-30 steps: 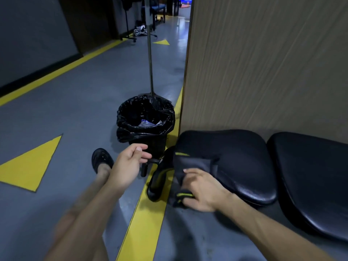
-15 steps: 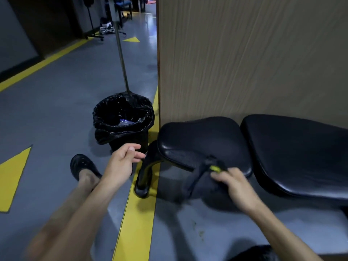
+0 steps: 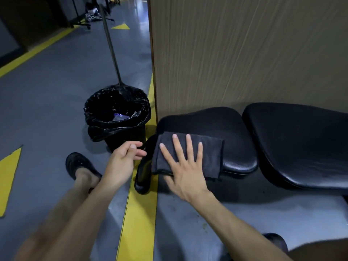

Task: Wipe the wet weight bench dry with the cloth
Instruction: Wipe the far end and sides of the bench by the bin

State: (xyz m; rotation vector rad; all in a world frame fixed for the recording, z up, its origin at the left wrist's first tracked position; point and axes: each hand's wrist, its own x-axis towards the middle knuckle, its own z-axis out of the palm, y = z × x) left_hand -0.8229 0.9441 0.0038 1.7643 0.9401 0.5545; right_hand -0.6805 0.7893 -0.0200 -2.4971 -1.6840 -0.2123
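No brand, label or writing can be read on anything here. The dark cloth (image 3: 190, 153) lies spread over the near left corner of the weight bench (image 3: 216, 129) seat pad, its long axis running from 9 to 3 o'clock, with its near edge draped over the pad's front rim. The right hand (image 3: 185, 166) presses flat on the cloth, fingers straight and spread, pointing toward 12 o'clock. The left hand (image 3: 123, 161) hovers at 9 o'clock of the cloth, loosely curled, holding nothing. Bare pad stretches toward 3 o'clock, then a narrow gap and the second pad (image 3: 301, 144). A wooden panel (image 3: 244, 53) walls the 12 o'clock side. A lined bin (image 3: 116, 113) stands at 10 o'clock on the grey floor (image 3: 47, 110).
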